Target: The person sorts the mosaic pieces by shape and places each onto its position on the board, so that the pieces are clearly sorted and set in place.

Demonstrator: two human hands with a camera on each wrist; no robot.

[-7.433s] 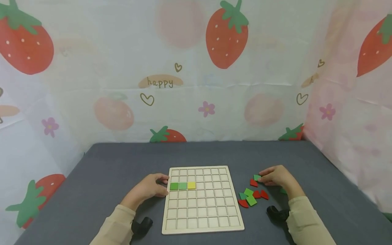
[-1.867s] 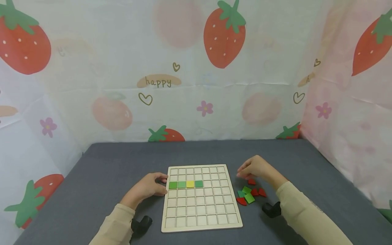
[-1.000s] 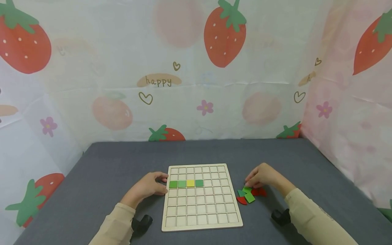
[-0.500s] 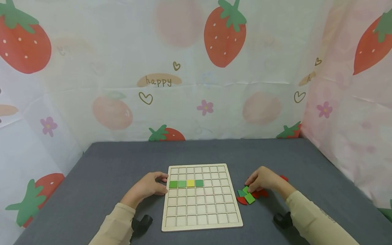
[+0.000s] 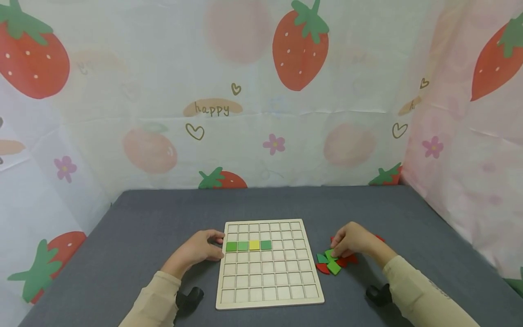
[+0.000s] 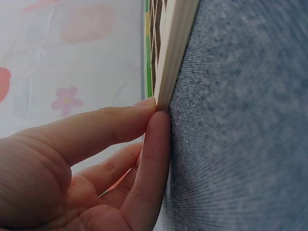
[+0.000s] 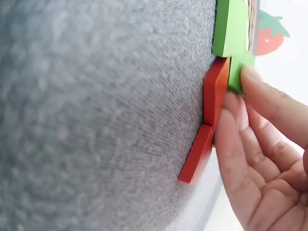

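A pale wooden grid board (image 5: 269,290) lies on the table. Four square tiles fill one row from its left side: green (image 5: 231,246), light green (image 5: 243,245), yellow (image 5: 254,245) and darker green (image 5: 266,245). My left hand (image 5: 200,245) touches the board's left edge; in the left wrist view, thumb and finger meet its side. Right of the board, my right hand (image 5: 354,238) pinches a bright green tile (image 7: 236,72), the thumb on its face. Against it lies another bright green tile (image 5: 333,267). Red pieces (image 7: 216,91) lie beneath my fingers, partly hidden.
A small teal piece (image 5: 322,259) and a red quarter-round piece (image 5: 322,269) lie between the pile and the board. Another red piece (image 5: 380,237) shows behind my right wrist. A printed cloth (image 5: 261,91) stands behind the table.
The darker green tile has appeared fourth in the row. My right hand has moved down onto the pile and taken hold of a bright green tile. My left hand has stayed at the edge.
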